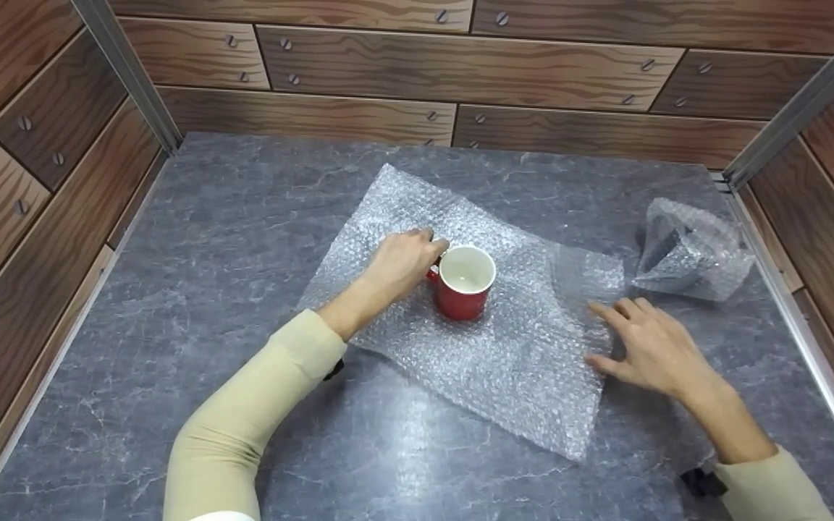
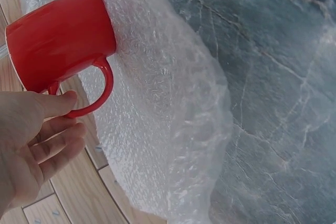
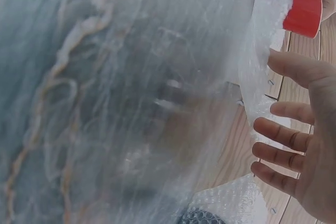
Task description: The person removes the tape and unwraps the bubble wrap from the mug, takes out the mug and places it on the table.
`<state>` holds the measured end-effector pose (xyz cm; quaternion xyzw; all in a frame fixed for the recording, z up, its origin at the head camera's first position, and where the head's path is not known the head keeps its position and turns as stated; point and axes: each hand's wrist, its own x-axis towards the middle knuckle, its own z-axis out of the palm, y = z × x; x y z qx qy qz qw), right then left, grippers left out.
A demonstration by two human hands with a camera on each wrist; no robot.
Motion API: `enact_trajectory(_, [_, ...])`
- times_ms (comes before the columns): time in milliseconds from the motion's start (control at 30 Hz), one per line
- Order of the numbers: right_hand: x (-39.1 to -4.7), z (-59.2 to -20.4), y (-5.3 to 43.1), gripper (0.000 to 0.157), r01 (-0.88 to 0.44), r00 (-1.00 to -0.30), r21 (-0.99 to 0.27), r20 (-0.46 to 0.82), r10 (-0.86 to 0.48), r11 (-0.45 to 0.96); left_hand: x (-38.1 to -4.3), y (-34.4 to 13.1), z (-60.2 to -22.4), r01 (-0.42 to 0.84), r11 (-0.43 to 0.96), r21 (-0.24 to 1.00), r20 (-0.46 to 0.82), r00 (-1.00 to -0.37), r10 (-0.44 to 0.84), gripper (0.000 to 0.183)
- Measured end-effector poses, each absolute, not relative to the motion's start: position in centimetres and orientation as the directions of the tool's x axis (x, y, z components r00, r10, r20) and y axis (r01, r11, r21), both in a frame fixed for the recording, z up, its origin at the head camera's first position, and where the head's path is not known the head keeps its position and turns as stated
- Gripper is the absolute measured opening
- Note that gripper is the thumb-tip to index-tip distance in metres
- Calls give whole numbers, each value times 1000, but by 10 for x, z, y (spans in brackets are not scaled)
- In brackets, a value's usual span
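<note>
A red mug [image 1: 462, 298] with a white inside stands upright on a flat sheet of bubble wrap [image 1: 504, 369]. My left hand [image 1: 404, 262] is at the mug's left side and pinches its handle. In the left wrist view, the thumb and fingers of the left hand [image 2: 37, 140] meet at the red handle [image 2: 105, 90]. Over the right edge of the sheet is my right hand [image 1: 652, 344], fingers spread and holding nothing. The right wrist view shows the right hand [image 3: 310, 135] close to the sheet's edge; whether the fingertips touch it I cannot tell.
At the right, near the metal rail [image 1: 801, 318], lies a bubble-wrapped bundle [image 1: 699, 253] with something dark inside. The grey marbled tabletop [image 1: 207, 217] is bordered by wood-patterned walls [image 1: 388, 65] at the back and both sides.
</note>
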<state>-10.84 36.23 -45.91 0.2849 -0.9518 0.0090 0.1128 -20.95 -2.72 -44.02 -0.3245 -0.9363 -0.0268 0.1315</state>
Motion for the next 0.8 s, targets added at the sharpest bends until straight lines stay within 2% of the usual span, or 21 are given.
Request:
enact_trajectory(333, [-107, -461, 363, 98, -451, -891, -3, 48, -450, 892, -211, -27, -441, 624, 781, -38, 299, -738, 605, 14])
enact_trajectory(800, [-109, -469, 367, 105, -399, -915, -55, -49, -401, 915, -210, -27, -440, 623, 782, -24, 273, -748, 605, 16])
